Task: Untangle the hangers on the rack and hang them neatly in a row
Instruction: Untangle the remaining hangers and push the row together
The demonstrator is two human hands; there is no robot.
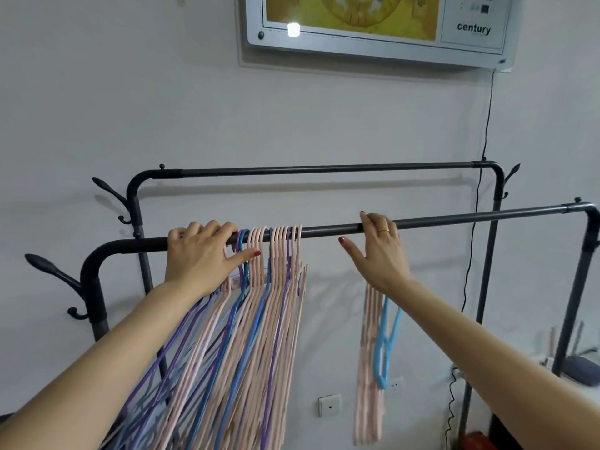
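Observation:
A black clothes rack has a near bar [470, 219] and a far bar [324, 169]. A dense bunch of pink, purple and blue hangers [259, 303] hangs on the near bar, left of centre, swinging toward me. My left hand [198, 254] lies over the bar just left of the bunch, fingers curled over the top and thumb against the first hooks. Further right, my right hand [380, 251] rests on the bar with fingers laid over it and thumb spread. Beneath it hang a few pink hangers [370, 368] and a light blue hanger [386, 345], their hooks hidden by the hand.
Coat hooks [52, 271] stick out at the rack's left end. A framed panel [373, 27] hangs on the white wall above, with a black cable [483, 141] running down. A wall socket [329, 405] sits low behind the rack. A white surface [552, 381] with items stands at the lower right.

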